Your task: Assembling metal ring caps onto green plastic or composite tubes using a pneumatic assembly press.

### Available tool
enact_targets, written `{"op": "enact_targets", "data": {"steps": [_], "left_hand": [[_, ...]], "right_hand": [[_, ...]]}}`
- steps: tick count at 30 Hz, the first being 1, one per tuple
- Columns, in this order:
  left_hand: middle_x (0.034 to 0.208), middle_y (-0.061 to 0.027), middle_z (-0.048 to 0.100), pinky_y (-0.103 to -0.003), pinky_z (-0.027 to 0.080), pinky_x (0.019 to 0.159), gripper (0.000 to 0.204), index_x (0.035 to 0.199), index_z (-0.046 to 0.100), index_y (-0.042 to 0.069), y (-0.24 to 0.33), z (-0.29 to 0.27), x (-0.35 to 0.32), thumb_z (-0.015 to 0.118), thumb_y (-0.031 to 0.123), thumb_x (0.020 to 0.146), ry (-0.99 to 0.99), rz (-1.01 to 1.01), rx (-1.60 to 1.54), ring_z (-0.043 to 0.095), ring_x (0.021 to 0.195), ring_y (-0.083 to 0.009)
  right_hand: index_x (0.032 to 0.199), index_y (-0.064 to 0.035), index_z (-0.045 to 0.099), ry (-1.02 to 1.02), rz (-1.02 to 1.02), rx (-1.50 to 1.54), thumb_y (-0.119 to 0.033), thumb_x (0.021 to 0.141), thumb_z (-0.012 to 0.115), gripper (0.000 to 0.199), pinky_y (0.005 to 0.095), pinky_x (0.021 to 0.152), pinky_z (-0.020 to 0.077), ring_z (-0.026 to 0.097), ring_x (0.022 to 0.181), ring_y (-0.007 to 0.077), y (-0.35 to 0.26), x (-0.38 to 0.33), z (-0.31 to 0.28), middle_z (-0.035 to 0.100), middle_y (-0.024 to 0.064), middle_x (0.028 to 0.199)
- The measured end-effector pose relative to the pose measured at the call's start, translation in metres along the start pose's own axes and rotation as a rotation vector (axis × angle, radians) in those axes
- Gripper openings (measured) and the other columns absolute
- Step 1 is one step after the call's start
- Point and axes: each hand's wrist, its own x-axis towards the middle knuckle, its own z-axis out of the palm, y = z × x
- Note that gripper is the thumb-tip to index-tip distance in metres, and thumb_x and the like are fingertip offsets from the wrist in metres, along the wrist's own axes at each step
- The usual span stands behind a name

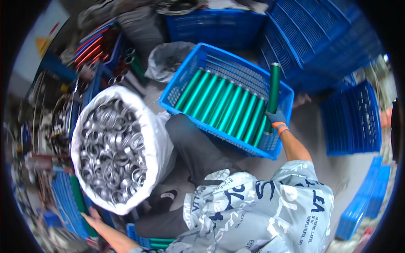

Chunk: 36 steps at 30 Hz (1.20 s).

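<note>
My right hand (pixel 277 119), in a grey glove with an orange cuff, is closed round the lower part of a dark green tube (pixel 274 84) with a silvery end. The tube stands up at the right end of a blue plastic crate (pixel 176 85). Inside this crate a row of shiny green tubes (pixel 219 102) lies side by side. At the lower left, my bare left hand (pixel 93 220) has its fingers stretched out against another green tube (pixel 79 195); no closed grip shows there.
A white sack (pixel 159 139) full of metal rings (pixel 112 149) stands between my left arm and the crate. Stacked blue crates (pixel 312 33) rise at the far right, with more blue crates (pixel 352 120) below them. Machinery (pixel 42 114) lines the left. Red tubes (pixel 89 50) lie at the far left.
</note>
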Motion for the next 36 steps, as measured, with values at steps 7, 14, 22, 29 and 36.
{"op": "enact_targets", "data": {"steps": [7,14,22,29,36], "left_hand": [[0.169,-0.0280,0.059,-0.054,0.051,0.130,0.077,0.169,0.041,-0.009,-0.060,0.023,-0.112,0.070,0.036,0.114,-0.006,0.236,0.175,0.063,0.154,-0.0386],[0.153,-0.0153,0.075,-0.041,0.068,0.105,0.057,0.155,0.063,-0.007,-0.064,-0.001,-0.198,0.072,0.031,0.114,0.120,0.279,0.444,0.081,0.127,-0.0296],[0.140,-0.0153,0.082,-0.032,0.066,0.090,0.048,0.145,0.072,-0.001,-0.112,-0.093,-0.284,0.073,0.036,0.113,0.436,0.311,0.687,0.085,0.117,-0.0254],[0.136,-0.0161,0.082,-0.041,0.065,0.092,0.048,0.141,0.074,0.000,-0.191,-0.147,-0.351,0.076,0.036,0.110,0.330,0.108,1.068,0.081,0.118,-0.0319],[0.145,-0.0192,0.075,-0.047,0.064,0.101,0.062,0.154,0.066,-0.005,-0.207,-0.310,-0.387,0.077,0.033,0.107,0.164,-0.196,1.640,0.076,0.126,-0.0353]], "right_hand": [[0.139,0.0039,0.079,-0.315,0.465,-0.022,-0.060,0.094,0.085,0.078,0.0502,0.108,0.0621,0.080,0.124,0.0456,0.122,-0.016,0.056,0.081,0.0302,0.135],[0.148,0.0004,0.075,-0.794,0.449,-0.216,-0.072,0.100,0.071,0.087,0.0513,0.120,0.0552,0.068,0.145,0.0446,0.193,-0.009,0.144,0.070,0.0326,0.154],[0.139,0.0018,0.079,-0.566,0.321,-0.216,-0.064,0.095,0.082,0.079,0.0544,0.114,0.0579,0.074,0.134,0.0491,0.218,-0.021,0.179,0.077,0.0345,0.139],[0.147,-0.0041,0.077,-0.692,0.360,-0.529,-0.067,0.103,0.074,0.077,0.0522,0.122,0.0539,0.068,0.147,0.0403,0.238,-0.013,0.180,0.071,0.0252,0.157],[0.144,-0.0136,0.080,-1.038,-0.299,-0.760,-0.060,0.101,0.072,0.064,0.0530,0.112,0.0610,0.078,0.131,0.0374,-0.006,-0.002,0.186,0.080,0.0194,0.145]]}}
